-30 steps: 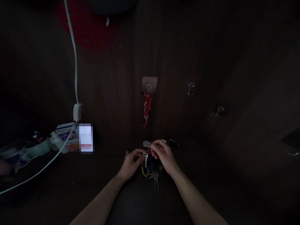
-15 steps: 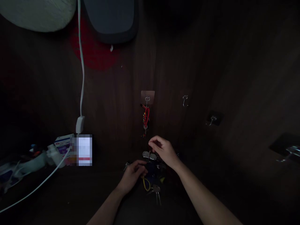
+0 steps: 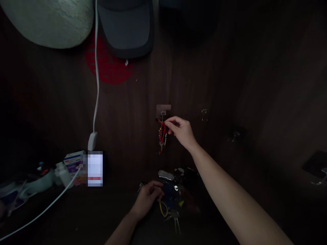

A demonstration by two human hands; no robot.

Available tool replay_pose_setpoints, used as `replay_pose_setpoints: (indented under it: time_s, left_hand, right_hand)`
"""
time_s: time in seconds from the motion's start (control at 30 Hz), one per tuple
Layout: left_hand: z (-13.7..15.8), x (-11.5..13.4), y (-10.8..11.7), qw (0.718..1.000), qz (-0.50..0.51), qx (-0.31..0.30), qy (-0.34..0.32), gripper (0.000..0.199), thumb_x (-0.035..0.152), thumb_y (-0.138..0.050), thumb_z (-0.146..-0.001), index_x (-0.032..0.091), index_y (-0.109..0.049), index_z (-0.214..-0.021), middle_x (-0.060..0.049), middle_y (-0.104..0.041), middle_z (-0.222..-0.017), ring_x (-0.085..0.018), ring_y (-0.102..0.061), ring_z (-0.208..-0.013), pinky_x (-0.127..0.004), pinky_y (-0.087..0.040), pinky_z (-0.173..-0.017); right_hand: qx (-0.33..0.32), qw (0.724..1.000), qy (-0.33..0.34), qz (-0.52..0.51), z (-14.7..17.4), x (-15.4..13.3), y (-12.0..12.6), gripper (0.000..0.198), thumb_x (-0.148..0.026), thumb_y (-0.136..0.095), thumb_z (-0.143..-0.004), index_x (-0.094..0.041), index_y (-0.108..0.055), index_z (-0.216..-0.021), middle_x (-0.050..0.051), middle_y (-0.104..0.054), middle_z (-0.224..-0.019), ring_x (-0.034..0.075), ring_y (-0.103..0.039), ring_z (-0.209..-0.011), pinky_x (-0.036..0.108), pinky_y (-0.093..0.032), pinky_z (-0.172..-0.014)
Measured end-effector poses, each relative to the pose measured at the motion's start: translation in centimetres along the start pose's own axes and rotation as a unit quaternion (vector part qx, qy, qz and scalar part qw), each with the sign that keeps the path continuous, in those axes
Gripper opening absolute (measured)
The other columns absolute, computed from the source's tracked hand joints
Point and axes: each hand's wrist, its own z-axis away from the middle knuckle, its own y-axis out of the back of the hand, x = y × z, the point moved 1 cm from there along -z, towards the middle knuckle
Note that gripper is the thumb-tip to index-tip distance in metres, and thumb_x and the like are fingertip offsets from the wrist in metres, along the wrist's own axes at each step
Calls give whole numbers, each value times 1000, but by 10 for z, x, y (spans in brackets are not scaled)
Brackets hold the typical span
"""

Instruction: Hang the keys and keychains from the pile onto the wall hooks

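Observation:
My right hand is raised to a wall hook, thumb and index finger pinched at a red cord just below it. From the hook hang keys on cords, and a slim pale piece dangles under my fingertips. Whether it belongs to the same bunch is unclear. Low down, my left hand rests with curled fingers against a dark pile of keys and fobs. A yellow cord loop with several keys comes out by its thumb; what the fingers hold is hidden.
In the pile lie a silver fob and a blue item. More hooks line the wall to the right. A grey cap hangs above. At left are a white cable, a lit screen and a white bottle.
My right hand has risen from above the pile to the cords under the hook. My left hand has stayed by the pile. The view has shifted slightly.

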Motion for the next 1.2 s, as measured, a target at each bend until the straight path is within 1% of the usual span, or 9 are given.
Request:
replay_pose_setpoints:
  time_s: [0.2,0.4,0.53,0.63,0.73,0.8,0.9,1.0,1.2]
  left_hand:
    - [0,2,0,1000,-12,4,-5,28,42,-60,-77,17,-63,-88,-1,-66,-70,-14,-58,-66,-26,-43,-66]
    - [1,3,-1,1000,-11,7,3,27,41,-59,-77,17,-63,-87,-1,-66,-69,-13,-57,-65,-25,-42,-65]
    - [0,4,0,1000,-8,3,2,25,39,-59,-77,16,-62,-87,-1,-66,-69,-14,-57,-65,-26,-42,-65]
    - [0,5,1,1000,-15,3,-1,25,38,-58,-78,16,-63,-88,-1,-66,-70,-14,-57,-66,-26,-42,-66]
    - [0,4,1,1000,-25,4,-8,26,39,-58,-79,16,-63,-89,-1,-67,-70,-13,-57,-66,-25,-41,-66]
    - [-1,2,2,999,-30,3,-13,27,40,-57,-79,16,-63,-89,-1,-67,-71,-14,-57,-66,-25,-42,-66]
    - [-2,-1,3,1000,-25,-1,-15,28,41,-57,-79,16,-63,-90,-2,-67,-71,-13,-57,-66,-25,-42,-66]
    - [-2,-1,3,1000,-22,-3,-14,29,41,-57,-79,15,-62,-90,-2,-67,-71,-13,-57,-65,-25,-42,-65]
    - [0,4,2,1000,-17,2,-11,27,40,-58,-78,16,-63,-89,-1,-67,-71,-13,-57,-65,-25,-44,-66]
  right_hand:
    - [2,1000,12,-12,-20,3,-8,20,-39,-62,-73,-19,-64,-72,-4,-54,-53,8,-50,-43,20,-33,-42]
    - [35,999,-27,8,-26,21,-12,18,-36,-62,-72,-18,-64,-70,-3,-56,-54,8,-51,-40,20,-33,-41]
    - [44,998,-48,7,-18,27,-12,18,-35,-61,-73,-18,-64,-72,-3,-57,-56,8,-51,-40,20,-33,-40]
    - [46,998,-44,-4,-12,27,-12,18,-35,-59,-74,-18,-64,-76,-2,-58,-60,8,-51,-43,19,-34,-40]
    - [43,999,-26,-5,-6,28,-13,19,-33,-56,-77,-18,-65,-84,-1,-59,-67,7,-50,-46,19,-36,-41]
    - [44,999,-5,-1,-2,29,-14,20,-31,-55,-78,-18,-65,-89,0,-59,-75,7,-50,-49,19,-39,-43]
    - [65,997,33,1,2,31,-15,19,-30,-56,-77,-20,-64,-91,1,-58,-84,7,-51,-55,20,-44,-48]
    - [71,996,47,3,7,30,-16,20,-29,-56,-77,-21,-63,-94,0,-57,-82,8,-51,-57,22,-46,-51]
    - [41,998,20,37,30,29,-14,26,-26,-54,-79,-23,-57,-105,-2,-58,-76,8,-52,-52,23,-44,-53]
